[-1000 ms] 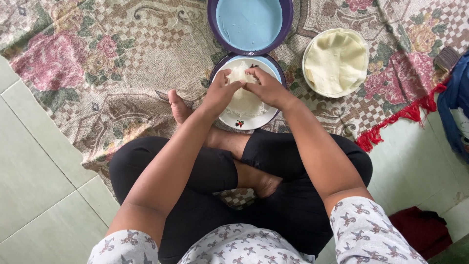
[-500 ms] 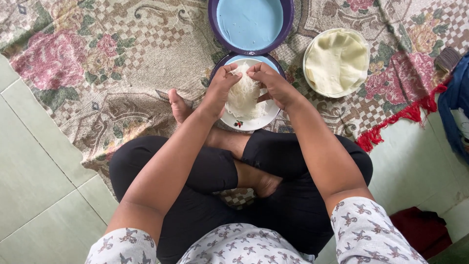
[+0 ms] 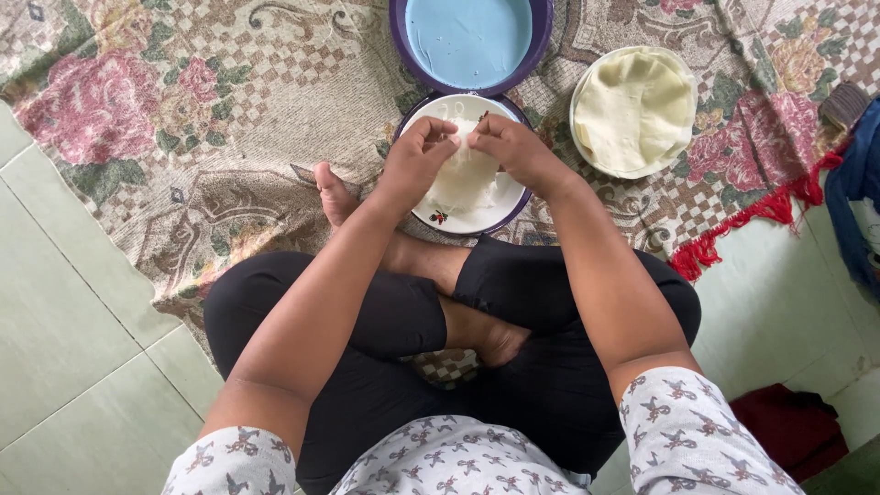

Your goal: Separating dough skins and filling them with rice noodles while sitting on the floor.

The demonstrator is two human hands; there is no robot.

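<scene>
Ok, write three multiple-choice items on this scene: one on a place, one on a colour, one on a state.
1. Where is the round white bowl stacked with pale yellow wrappers?
A. On the patterned floral rug
B. On the green floor tiles
C. On the person's lap

2. What colour is the inside of the purple-rimmed round tray?
A. Red
B. Light blue
C. Black

3. How is the thin white sheet on the white enamel plate?
A. Untouched
B. Pinched by left hand and right hand
C. Held by one hand only

Answers: 1 A, the rug lies under the bowl; 2 B, its inside shows light blue; 3 B, both hands' fingertips grip it.
</scene>
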